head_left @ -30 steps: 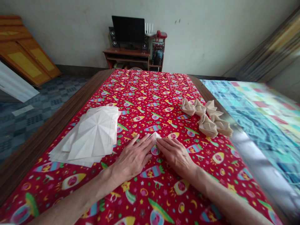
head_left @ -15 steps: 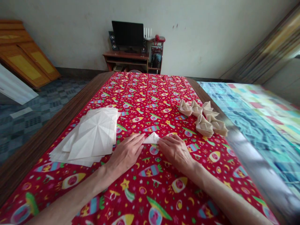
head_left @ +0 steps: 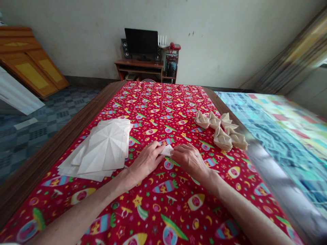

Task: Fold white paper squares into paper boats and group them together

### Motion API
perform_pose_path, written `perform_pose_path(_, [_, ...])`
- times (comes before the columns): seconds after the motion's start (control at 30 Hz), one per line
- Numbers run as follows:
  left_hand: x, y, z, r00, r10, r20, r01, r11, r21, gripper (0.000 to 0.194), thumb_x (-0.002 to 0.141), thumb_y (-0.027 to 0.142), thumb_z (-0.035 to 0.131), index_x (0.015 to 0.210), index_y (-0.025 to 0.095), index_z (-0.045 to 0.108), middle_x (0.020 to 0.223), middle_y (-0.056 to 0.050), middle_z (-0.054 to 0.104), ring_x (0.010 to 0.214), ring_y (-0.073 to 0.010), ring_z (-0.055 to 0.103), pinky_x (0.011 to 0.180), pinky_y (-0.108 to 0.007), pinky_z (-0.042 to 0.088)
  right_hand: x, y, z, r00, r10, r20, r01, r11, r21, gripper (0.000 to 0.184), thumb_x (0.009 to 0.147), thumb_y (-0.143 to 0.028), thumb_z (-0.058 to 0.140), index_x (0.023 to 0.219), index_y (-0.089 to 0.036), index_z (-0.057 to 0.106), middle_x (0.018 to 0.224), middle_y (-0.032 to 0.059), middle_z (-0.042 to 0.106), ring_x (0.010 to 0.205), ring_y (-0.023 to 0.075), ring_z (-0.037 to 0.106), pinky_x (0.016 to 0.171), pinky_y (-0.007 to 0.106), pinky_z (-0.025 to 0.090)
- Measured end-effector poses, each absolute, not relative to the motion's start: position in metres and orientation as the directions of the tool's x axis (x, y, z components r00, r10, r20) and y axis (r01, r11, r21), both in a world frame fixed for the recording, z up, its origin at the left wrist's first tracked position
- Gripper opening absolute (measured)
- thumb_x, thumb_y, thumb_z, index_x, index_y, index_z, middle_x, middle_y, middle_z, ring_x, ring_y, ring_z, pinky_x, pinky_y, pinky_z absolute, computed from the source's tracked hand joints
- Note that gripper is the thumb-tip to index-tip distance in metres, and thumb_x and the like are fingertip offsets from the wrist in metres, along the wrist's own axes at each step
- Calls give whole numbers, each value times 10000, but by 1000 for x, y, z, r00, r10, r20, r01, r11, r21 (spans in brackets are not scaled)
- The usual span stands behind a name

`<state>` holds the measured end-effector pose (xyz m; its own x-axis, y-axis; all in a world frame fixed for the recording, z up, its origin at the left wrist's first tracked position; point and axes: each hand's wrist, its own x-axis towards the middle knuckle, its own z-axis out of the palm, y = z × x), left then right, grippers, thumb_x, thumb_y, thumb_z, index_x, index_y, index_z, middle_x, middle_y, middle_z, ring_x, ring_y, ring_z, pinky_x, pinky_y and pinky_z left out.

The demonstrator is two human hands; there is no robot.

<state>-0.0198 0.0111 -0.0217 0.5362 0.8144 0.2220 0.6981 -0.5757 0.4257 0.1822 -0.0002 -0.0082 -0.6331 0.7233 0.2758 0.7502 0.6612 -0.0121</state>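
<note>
Head view: the left hand (head_left: 148, 157) pinches one end of the folded paper (head_left: 167, 150), low over the cloth (head_left: 155, 194); the right hand (head_left: 191, 160) meets its other end, but I cannot tell whether that grip is closed. For a crisp crease, align the edges, then press outward evenly.

2 hands (head_left: 150, 159); 1 held pc (head_left: 167, 149); 5 folded stks (head_left: 222, 139)

My left forearm (head_left: 94, 203) and right forearm (head_left: 238, 206) slant inward; my left grip (head_left: 148, 159) pinches, my right grip (head_left: 191, 160) curls palm-down just beside it.
</note>
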Motion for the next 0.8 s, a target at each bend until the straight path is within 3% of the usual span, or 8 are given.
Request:
perform_pose_path(0.2, [-20, 15, -20, 499, 841, 207, 652, -522, 549, 326, 860, 177, 594, 1185, 202, 612, 916, -40, 605, 839, -168, 603, 781, -282, 495, 187, 2, -11, -648, 705, 287, 713, 695, -95, 161, 951, -238, 477, 904, -184, 622, 849, 35, 655, 806, 151, 561, 690, 270, 350])
perform_pose_path(0.3, [-18, 16, -21, 469, 852, 234, 621, -506, 598, 306, 843, 162, 607, 1148, 176, 637, 911, -50, 620, 828, -168, 611, 765, -276, 500, 183, -1, -9, -664, 702, 258, 720, 693, -32, 97, 922, -182, 510, 953, -155, 598, 865, 53, 655, 795, 167, 554, 690, 283, 358])
perform_pose_path(0.4, [-15, 16, -22, 442, 862, 247, 581, -485, 654, 269, 842, 183, 609, 1105, 166, 661, 899, -56, 634, 812, -166, 620, 762, -279, 508, 176, -5, -7, -636, 721, 277, 760, 647, 62, 179, 890, -143, 528, 1065, -133, 564, 835, 48, 655, 752, 178, 551, 673, 309, 343])
perform_pose_path(0.5, [-12, 16, -22, 429, 863, 266, 550, -483, 681, 261, 850, 210, 596, 1099, 166, 662, 907, -62, 635, 820, -171, 621, 776, -291, 511, 169, -6, -6, -614, 725, 313, 784, 607, 131, 120, 872, -141, 527, 980, -153, 578, 759, 22, 638, 692, 176, 543, 648, 327, 310])
perform_pose_path(0.57, [-10, 15, -23, 372, 872, 318, 562, -485, 670, 346, 851, 238, 592, 1189, 167, 606, 959, -74, 622, 877, -189, 611, 816, -319, 508, 166, -5, -6, -599, 724, 343, 793, 596, 126, 64, 880, -152, 514, 881, -166, 577, 716, 8, 622, 647, 161, 529, 630, 324, 296])
perform_pose_path(0.7, [-4, 12, -29, 250, 889, 384, 579, -455, 676, 585, 872, 289, 541, 1408, 163, 342, 1050, -93, 584, 960, -205, 583, 863, -355, 501, 161, -4, -7, -516, 733, 444, 830, 556, 47, 152, 926, -186, 449, 823, -170, 559, 669, 0, 595, 586, 138, 489, 592, 299, 286])
perform_pose_path(0.8, [1, 10, -30, 273, 876, 398, 576, -480, 661, 496, 896, 265, 479, 1372, 156, 389, 1086, -98, 573, 1023, -215, 560, 927, -381, 472, 157, -6, -9, -473, 739, 480, 841, 540, -3, 154, 918, -180, 434, 817, -168, 550, 670, 6, 588, 592, 138, 488, 563, 284, 277])
